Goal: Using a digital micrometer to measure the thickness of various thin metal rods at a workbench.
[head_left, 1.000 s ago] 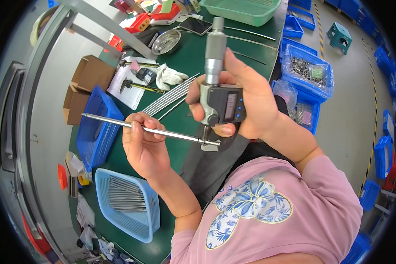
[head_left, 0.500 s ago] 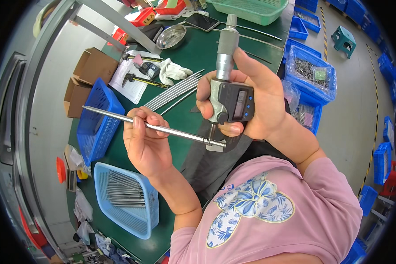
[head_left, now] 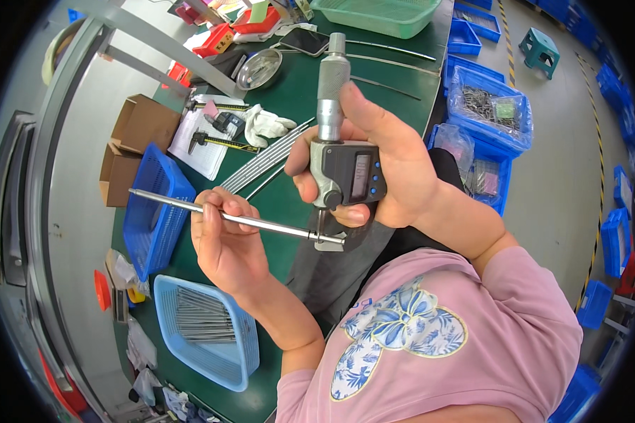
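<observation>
My left hand (head_left: 227, 243) pinches a slim steel shaft (head_left: 275, 227) near its middle, tilted so its left end is higher. The grooved right end of the shaft sits in the jaw of a digital micrometer (head_left: 335, 158). Around the micrometer's frame my right hand (head_left: 391, 155) is closed, with the thumb up by the barrel and the small display toward me. Whether the spindle touches the shaft is too fine to tell. Beyond my left hand several similar shafts (head_left: 269, 159) lie side by side on the green table (head_left: 289, 92).
A light-blue basket (head_left: 245, 338) of shafts stands at the near left, a darker blue basket (head_left: 155, 218) behind it. Farther back are calipers (head_left: 222, 141), white gloves (head_left: 264, 125), a metal bowl (head_left: 259, 68), a phone (head_left: 305, 41) and a green basket (head_left: 374, 17). Blue bins (head_left: 490, 106) stand at right.
Both hands, with the micrometer and shaft, have shifted slightly left in view. The micrometer stands more upright. The shaft's end stays in its jaw, and the surroundings have shifted a little too.
</observation>
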`<state>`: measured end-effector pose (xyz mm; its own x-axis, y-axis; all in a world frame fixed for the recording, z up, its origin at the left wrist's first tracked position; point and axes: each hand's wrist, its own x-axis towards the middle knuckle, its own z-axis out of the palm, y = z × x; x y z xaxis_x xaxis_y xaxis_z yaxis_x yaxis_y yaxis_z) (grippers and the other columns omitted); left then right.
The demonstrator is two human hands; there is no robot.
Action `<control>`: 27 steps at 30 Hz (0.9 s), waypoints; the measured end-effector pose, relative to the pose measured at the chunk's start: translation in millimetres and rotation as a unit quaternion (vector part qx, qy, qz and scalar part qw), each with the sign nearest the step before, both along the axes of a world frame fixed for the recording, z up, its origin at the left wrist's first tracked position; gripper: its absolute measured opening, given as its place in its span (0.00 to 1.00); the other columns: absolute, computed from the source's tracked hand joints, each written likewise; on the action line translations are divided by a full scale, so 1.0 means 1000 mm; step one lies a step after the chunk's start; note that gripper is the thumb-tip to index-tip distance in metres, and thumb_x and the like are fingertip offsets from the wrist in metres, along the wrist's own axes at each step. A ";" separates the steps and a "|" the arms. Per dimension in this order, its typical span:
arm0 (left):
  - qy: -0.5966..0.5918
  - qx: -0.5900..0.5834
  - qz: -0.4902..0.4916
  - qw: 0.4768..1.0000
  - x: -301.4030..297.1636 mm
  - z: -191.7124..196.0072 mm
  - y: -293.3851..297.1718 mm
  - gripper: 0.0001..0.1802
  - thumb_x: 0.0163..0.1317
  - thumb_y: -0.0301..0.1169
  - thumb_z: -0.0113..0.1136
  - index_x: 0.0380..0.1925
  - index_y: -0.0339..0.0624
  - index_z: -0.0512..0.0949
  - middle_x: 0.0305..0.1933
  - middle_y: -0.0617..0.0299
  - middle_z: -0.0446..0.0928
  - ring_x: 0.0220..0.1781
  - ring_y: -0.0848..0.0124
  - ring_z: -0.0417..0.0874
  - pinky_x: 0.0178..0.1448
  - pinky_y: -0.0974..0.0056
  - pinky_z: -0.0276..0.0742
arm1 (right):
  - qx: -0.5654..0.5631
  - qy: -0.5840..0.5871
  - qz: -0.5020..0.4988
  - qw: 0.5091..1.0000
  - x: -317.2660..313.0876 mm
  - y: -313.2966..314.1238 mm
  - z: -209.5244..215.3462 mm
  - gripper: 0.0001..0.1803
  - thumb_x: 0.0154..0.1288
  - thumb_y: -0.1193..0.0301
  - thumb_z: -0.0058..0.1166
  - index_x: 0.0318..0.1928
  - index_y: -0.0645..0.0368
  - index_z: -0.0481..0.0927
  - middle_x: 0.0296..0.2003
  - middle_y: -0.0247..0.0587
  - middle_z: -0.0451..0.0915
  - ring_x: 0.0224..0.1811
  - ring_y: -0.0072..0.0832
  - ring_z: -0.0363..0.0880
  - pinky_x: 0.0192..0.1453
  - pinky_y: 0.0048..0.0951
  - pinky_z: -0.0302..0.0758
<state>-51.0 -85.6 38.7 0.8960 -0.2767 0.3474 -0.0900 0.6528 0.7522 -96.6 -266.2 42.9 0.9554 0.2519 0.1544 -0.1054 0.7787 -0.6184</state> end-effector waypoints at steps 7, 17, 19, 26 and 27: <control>0.001 -0.014 -0.016 1.000 -0.002 0.001 0.002 0.08 0.59 0.28 0.40 0.31 0.34 0.66 0.25 0.57 0.67 0.20 0.74 0.66 0.24 0.72 0.64 | 0.035 0.039 -0.025 0.998 -0.006 0.002 0.005 0.35 0.59 0.46 0.25 0.33 0.70 0.70 0.22 0.51 0.73 0.10 0.24 0.65 0.09 0.18 0.61; -0.009 -0.013 -0.023 1.000 -0.002 0.000 0.002 0.08 0.59 0.28 0.40 0.31 0.34 0.66 0.25 0.57 0.67 0.20 0.74 0.66 0.24 0.72 0.64 | 0.066 0.043 0.003 0.997 -0.005 0.002 0.001 0.36 0.56 0.43 0.29 0.33 0.70 0.71 0.23 0.53 0.72 0.11 0.26 0.65 0.10 0.19 0.62; 0.002 -0.008 -0.016 1.000 -0.001 0.000 -0.001 0.08 0.59 0.28 0.40 0.31 0.34 0.66 0.25 0.58 0.67 0.20 0.75 0.65 0.23 0.73 0.63 | 0.065 0.035 0.000 0.997 -0.003 0.000 -0.002 0.36 0.56 0.43 0.30 0.33 0.70 0.71 0.23 0.53 0.72 0.11 0.26 0.65 0.10 0.19 0.62; 0.009 -0.003 -0.022 1.000 0.000 -0.001 -0.004 0.08 0.59 0.29 0.40 0.32 0.35 0.66 0.25 0.59 0.66 0.20 0.76 0.64 0.23 0.74 0.62 | 0.096 0.047 0.005 0.994 -0.003 -0.001 -0.001 0.33 0.56 0.45 0.35 0.29 0.70 0.73 0.20 0.48 0.74 0.07 0.25 0.65 0.10 0.19 0.62; 0.009 -0.003 -0.023 1.000 0.000 -0.001 -0.004 0.08 0.59 0.29 0.40 0.32 0.35 0.66 0.25 0.59 0.66 0.20 0.76 0.64 0.23 0.74 0.62 | 0.092 0.048 0.005 0.995 -0.003 -0.001 -0.001 0.33 0.56 0.46 0.35 0.30 0.70 0.73 0.20 0.48 0.74 0.07 0.25 0.65 0.10 0.19 0.62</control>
<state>-51.5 -89.2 37.3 0.8879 -0.3165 0.3338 -0.0464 0.6604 0.7495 -99.8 -267.2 41.9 0.9654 0.2381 0.1066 -0.1660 0.8760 -0.4529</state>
